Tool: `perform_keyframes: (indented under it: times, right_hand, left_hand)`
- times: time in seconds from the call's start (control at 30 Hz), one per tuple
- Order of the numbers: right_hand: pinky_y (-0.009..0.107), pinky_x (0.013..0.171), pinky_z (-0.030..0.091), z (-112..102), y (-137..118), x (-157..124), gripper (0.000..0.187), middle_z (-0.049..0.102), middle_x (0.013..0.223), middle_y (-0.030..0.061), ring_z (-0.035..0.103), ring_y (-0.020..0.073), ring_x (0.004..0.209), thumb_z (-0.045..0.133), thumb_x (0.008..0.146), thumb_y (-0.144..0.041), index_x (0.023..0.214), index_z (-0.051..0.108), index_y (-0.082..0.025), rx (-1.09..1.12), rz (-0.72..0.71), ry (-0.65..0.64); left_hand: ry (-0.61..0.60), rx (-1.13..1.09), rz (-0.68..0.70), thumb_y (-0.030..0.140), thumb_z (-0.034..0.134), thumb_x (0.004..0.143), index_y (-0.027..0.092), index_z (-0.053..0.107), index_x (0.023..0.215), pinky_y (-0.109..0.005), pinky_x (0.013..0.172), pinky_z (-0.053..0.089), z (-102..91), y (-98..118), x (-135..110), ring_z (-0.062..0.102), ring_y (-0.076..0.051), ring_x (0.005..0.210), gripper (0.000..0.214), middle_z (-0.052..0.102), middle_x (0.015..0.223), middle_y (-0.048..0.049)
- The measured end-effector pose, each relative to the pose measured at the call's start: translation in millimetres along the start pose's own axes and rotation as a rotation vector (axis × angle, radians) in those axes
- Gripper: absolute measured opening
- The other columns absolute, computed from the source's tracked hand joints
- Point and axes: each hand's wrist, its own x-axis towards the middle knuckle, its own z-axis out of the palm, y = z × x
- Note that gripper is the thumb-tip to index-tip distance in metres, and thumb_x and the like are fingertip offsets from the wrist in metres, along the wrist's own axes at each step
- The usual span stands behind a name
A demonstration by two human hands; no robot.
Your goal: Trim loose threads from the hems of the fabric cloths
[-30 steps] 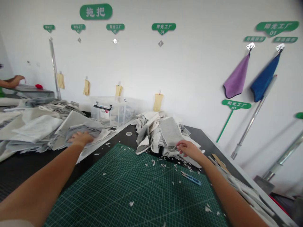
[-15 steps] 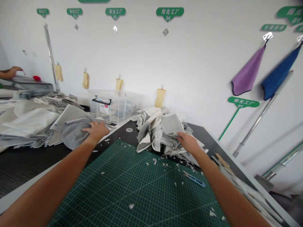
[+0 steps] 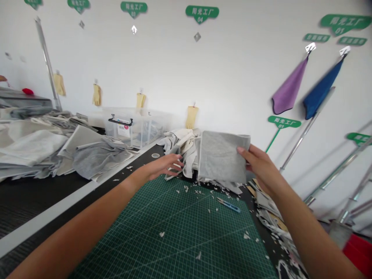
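A square grey cloth (image 3: 222, 157) hangs upright in the air, gripped at its right edge by my right hand (image 3: 257, 161), thumb in front. My left hand (image 3: 165, 166) reaches to the right with fingers apart and nothing in it, just left of the cloth. Behind both hands lies a heap of white and grey cloths (image 3: 186, 145), partly hidden by the held one. Below is a green cutting mat (image 3: 180, 224) with a grid, dotted with white scraps. Blue-handled thread snips (image 3: 229, 204) lie on its right side.
At the left rises a wide pile of grey and white cloths (image 3: 31, 141). A clear plastic box (image 3: 139, 128) stands by the wall. Offcuts (image 3: 271, 217) lie along the right edge. Yellow gloves (image 3: 192, 117), a purple cloth (image 3: 290, 88) and a blue cloth (image 3: 324, 90) hang on the wall.
My right hand has lifted the grey cloth off the middle heap. My left hand has left the left pile and moved right, towards the cloth. The view has turned slightly right.
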Motion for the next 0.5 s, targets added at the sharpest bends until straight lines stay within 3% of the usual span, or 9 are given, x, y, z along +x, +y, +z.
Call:
perform_keyframes:
  times: [0.1,0.17,0.37,0.5]
  right_hand:
    - [0.033,0.075,0.053,10,11,-57,0.048,0.071,0.113,0.0044,0.066,0.0246,0.097,0.063,0.087,-0.053,0.128,0.063,-0.028,0.121,0.227,-0.136]
    - [0.036,0.080,0.054,15,23,-89,0.046,0.072,0.113,0.0049,0.067,0.0256,0.099,0.066,0.086,-0.051,0.126,0.064,-0.028,0.189,0.329,-0.183]
    - [0.038,0.088,0.056,23,30,-144,0.041,0.071,0.118,0.0050,0.066,0.0262,0.108,0.069,0.084,-0.048,0.120,0.065,-0.028,0.367,0.411,-0.133]
    - [0.035,0.080,0.057,35,35,-153,0.038,0.071,0.117,0.0062,0.068,0.0256,0.103,0.067,0.084,-0.051,0.112,0.066,-0.026,0.331,0.459,-0.194]
  left_hand:
    - [-0.249,-0.245,-0.088,0.062,0.059,0.084,0.019,0.060,0.118,-0.047,0.093,0.052,37.6,-8,-29,0.062,-0.027,0.107,0.055,0.063,0.121,-0.0160]
    - [-0.324,-0.323,-0.138,0.061,0.059,0.085,0.019,0.062,0.113,-0.047,0.094,0.051,55.1,-18,-48,0.062,-0.026,0.106,0.051,0.064,0.117,-0.0153]
    - [-0.304,-0.178,-0.180,0.040,0.073,0.078,0.019,0.068,0.100,-0.035,0.085,0.052,85.3,-47,-96,0.062,-0.019,0.090,0.031,0.066,0.106,-0.0090]
    - [-0.239,-0.051,-0.056,0.039,0.070,0.078,0.023,0.069,0.090,-0.033,0.076,0.052,97.9,-40,-111,0.062,-0.020,0.084,0.020,0.066,0.087,-0.0051]
